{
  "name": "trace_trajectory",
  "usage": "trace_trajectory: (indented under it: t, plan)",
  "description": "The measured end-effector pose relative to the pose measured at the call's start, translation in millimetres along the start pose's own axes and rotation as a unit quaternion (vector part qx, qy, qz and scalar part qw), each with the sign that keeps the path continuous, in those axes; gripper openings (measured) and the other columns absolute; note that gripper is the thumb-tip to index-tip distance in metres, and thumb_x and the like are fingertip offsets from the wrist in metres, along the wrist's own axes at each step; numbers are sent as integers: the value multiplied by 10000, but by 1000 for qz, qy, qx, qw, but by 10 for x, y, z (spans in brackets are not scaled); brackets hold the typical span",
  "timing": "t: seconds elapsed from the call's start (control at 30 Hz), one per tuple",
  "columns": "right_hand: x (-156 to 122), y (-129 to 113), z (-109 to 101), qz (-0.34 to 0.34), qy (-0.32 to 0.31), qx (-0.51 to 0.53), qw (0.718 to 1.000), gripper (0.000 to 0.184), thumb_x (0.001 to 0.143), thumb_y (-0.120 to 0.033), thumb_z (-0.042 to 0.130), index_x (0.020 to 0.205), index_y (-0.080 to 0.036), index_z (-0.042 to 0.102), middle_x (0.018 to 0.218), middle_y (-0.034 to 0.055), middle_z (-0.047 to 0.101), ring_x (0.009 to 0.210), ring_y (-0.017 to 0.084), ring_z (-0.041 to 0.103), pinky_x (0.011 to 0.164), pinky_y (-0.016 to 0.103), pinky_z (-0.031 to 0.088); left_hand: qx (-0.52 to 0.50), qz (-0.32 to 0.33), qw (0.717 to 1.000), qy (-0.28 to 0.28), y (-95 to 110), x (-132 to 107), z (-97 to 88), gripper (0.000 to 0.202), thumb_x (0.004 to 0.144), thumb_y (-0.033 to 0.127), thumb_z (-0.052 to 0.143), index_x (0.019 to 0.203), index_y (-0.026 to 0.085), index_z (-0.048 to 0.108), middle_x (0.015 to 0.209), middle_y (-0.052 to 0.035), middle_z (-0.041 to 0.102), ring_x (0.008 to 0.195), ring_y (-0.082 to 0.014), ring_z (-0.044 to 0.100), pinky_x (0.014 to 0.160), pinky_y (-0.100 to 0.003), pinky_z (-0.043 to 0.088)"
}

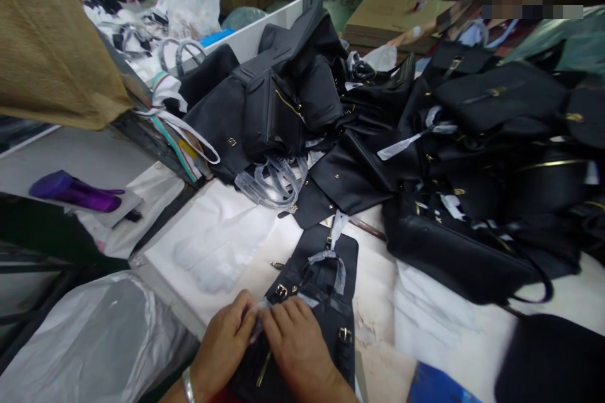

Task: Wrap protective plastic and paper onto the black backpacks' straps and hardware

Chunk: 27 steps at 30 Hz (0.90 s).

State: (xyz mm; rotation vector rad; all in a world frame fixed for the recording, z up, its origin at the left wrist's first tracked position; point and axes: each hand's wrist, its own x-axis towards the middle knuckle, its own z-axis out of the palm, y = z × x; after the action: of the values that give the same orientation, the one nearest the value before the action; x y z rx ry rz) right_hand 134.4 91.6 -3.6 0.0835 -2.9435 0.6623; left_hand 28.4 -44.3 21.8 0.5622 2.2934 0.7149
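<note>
Black backpack [337,320] beneath 2 hands [297,340].

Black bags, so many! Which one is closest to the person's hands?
The black bag at bottom centre, with gold buckles on both sides. The left hand and right hand are right over it; the other bags lie farther off.

The left hand [229,334], thumb side up, sits just beside the right hand [297,339], both with fingers [280,320] curled.
</note>
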Motion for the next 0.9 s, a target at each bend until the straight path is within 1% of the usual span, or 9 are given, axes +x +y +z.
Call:
trace_trajectory:
  t: [0.17,0.33,0.4,0.47,0.53,0.63,0.67,0.73,0.9]
  plan:
    - [-120,270,26,55,-3,-4,998,313,864,-56,476,1159,-140,534,1106,85,626,1029,234,531,1069,469,298,-2,-19,1000,10,-34,-1,-104,266,943,399,331,761,235,434,653,52,536,648,-150,546,622,-237,370]
    - [-43,148,98,-9,23,15,1000,248,876,-122,517,1121,-140,553,1080,83,641,1010,232,553,1069,452,317,0,-9,1000,13,46,-17,-50,247,948,378,329,771,236,425,661,52,525,649,-146,540,623,-237,365]
    - [-17,150,58,6,20,53,998,247,881,-134,524,1124,-172,549,1058,66,648,995,220,564,1063,452,326,15,-1,1000,10,66,-19,-29,244,949,367,328,765,236,421,659,50,524,652,-147,540,629,-239,362]
    - [-31,242,-23,51,9,119,992,303,880,-194,559,1179,-206,513,1074,57,643,1009,220,566,1065,477,316,29,-6,999,14,65,-14,-36,239,949,357,321,770,238,423,660,46,532,658,-153,547,626,-241,361]
    - [-62,385,-104,97,-2,192,977,334,872,-260,592,1190,-226,499,1082,57,637,1038,229,559,1035,483,341,43,-13,999,22,59,-1,-58,225,945,342,322,778,238,431,666,39,545,672,-160,553,626,-242,363]
    - [-65,542,-151,132,-26,264,955,103,890,-224,556,992,-230,566,943,27,640,938,209,573,872,391,435,55,-9,998,22,86,34,-61,214,940,324,327,787,238,448,679,30,559,686,-164,560,624,-241,364]
    - [-50,555,-141,137,-31,277,950,54,896,-193,535,921,-225,570,887,16,630,882,196,571,814,358,441,57,-5,998,22,108,50,-45,215,939,319,327,785,238,453,677,28,562,684,-164,562,616,-240,363]
    - [-8,525,-93,144,-28,296,944,84,892,-152,522,854,-217,560,826,5,608,816,180,554,746,320,427,62,7,998,28,168,87,10,219,936,309,329,781,238,466,673,26,568,676,-164,565,601,-238,359]
    - [11,440,14,146,-9,300,943,101,877,-129,534,831,-216,553,819,2,602,809,179,533,742,310,401,78,34,996,22,304,171,196,201,925,267,343,804,239,501,720,6,606,700,-172,585,628,-242,377]
